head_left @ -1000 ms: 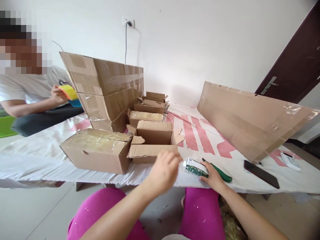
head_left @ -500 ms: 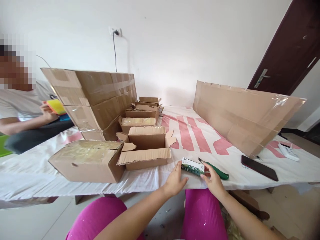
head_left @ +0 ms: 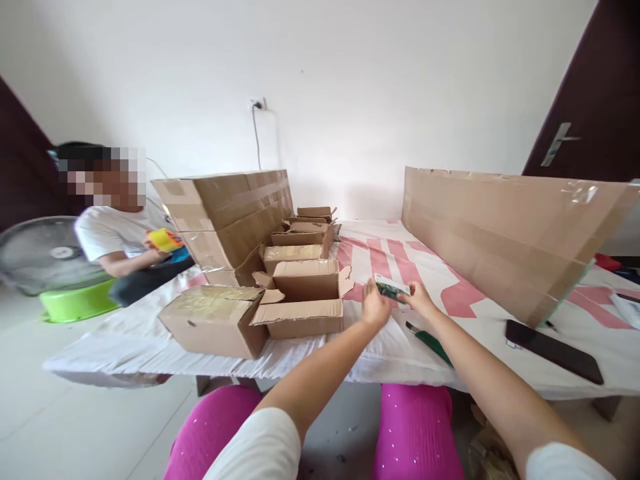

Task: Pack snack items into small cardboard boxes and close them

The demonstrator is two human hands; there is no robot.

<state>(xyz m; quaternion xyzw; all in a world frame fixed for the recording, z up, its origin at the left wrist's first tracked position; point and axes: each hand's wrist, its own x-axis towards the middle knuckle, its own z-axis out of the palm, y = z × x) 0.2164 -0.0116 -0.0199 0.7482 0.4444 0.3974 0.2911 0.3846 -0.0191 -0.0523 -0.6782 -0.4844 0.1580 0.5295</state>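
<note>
Between my two hands is a small green-and-white printed box (head_left: 392, 289), held at its ends over the cloth-covered table. My left hand (head_left: 375, 304) grips its left end, fingers closed on it. On the right end, my right hand (head_left: 418, 297) pinches it between thumb and fingers. Just below my right forearm lies a green utility knife (head_left: 431, 343) with its blade end toward the left. To the left of my hands stands an open cardboard box (head_left: 305, 325) with its flaps folded out; its floor is hidden from me. A taped cardboard box (head_left: 213, 333) sits beside it.
Stacked cartons (head_left: 225, 207) rise at the left, with more small open boxes (head_left: 300, 237) alongside. A tall cardboard panel (head_left: 500, 233) stands on the right. A black phone (head_left: 553, 351) lies near the front edge. A person (head_left: 120, 233) holding a yellow-orange tape roll sits at left.
Both hands have carried the small printed box forward, away from the table's front edge and past the knife. My view has shifted left, bringing a fan and green basin into sight.
</note>
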